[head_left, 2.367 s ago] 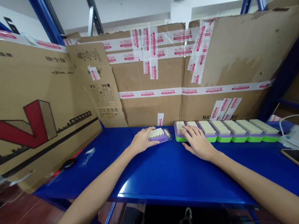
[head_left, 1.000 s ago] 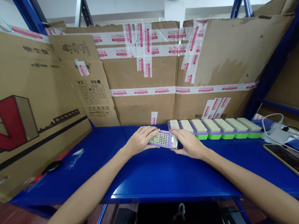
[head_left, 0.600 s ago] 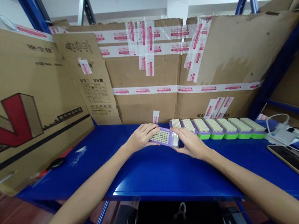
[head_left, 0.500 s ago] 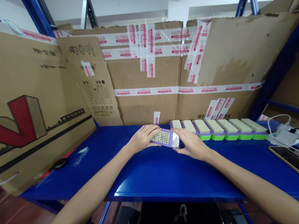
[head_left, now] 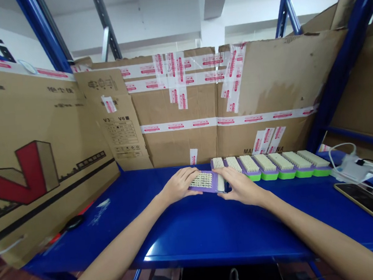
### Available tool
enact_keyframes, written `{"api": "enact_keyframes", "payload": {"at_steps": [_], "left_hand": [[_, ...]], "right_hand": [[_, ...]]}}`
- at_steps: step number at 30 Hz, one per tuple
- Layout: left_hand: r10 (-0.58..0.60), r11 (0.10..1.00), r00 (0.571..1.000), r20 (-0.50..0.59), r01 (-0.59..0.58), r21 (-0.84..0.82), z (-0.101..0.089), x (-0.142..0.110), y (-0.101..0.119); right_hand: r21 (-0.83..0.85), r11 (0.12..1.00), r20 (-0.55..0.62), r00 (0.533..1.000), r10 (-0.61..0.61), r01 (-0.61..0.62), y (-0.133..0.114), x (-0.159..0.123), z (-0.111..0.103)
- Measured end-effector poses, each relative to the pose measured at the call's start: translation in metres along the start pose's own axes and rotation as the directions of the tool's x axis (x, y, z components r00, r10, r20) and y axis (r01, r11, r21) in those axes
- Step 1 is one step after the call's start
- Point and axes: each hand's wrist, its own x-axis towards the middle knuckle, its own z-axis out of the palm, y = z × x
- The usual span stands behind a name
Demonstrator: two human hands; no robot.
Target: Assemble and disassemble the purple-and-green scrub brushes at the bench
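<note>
My left hand (head_left: 180, 184) is closed around the left end of a purple scrub brush (head_left: 212, 182). Rows of cream bristle tufts face up on it. At the brush's right end, my right hand (head_left: 238, 184) pinches a flat shiny piece (head_left: 221, 183) with a dark edge. That piece lies against the brush, and my fingers partly hide it, so its kind is unclear. Behind my right hand stands a row of several purple-and-green brushes (head_left: 265, 167), bristles up.
The blue table (head_left: 189, 232) is backed by taped cardboard (head_left: 180, 140). A large carton (head_left: 72, 120) walls the left side. On the right lie a phone (head_left: 370, 203) and a white charger with cables (head_left: 349, 167). A dark object (head_left: 74, 222) sits near the left edge.
The camera has tilted up slightly, so the scene sits lower. My hands keep their hold. The shiny piece has turned a little and no longer shows a bright reflection.
</note>
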Motion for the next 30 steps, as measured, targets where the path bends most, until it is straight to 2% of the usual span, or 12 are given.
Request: {"api": "enact_keyframes", "payload": {"at_steps": [8, 16, 24, 30], "left_hand": [[0.042, 0.999, 0.998, -0.042, -0.041, 0.023, 0.002, 0.003, 0.005], [0.114, 0.99, 0.986, -0.123, -0.103, 0.094, 0.001, 0.008, 0.013], [0.082, 0.997, 0.99, -0.113, -0.08, 0.02, 0.007, 0.01, 0.022], [0.003, 0.994, 0.999, -0.044, -0.008, -0.112, -0.004, 0.015, 0.033]], "right_hand": [[0.08, 0.995, 0.048, 0.997, 0.057, -0.06, 0.006, -0.002, -0.003], [0.188, 0.974, 0.09, 0.99, 0.11, -0.125, 0.007, -0.002, -0.015], [0.262, 0.945, 0.164, 0.974, 0.158, -0.197, 0.013, -0.006, -0.025], [0.316, 0.918, 0.188, 0.965, 0.185, -0.238, 0.019, -0.01, -0.023]]}}
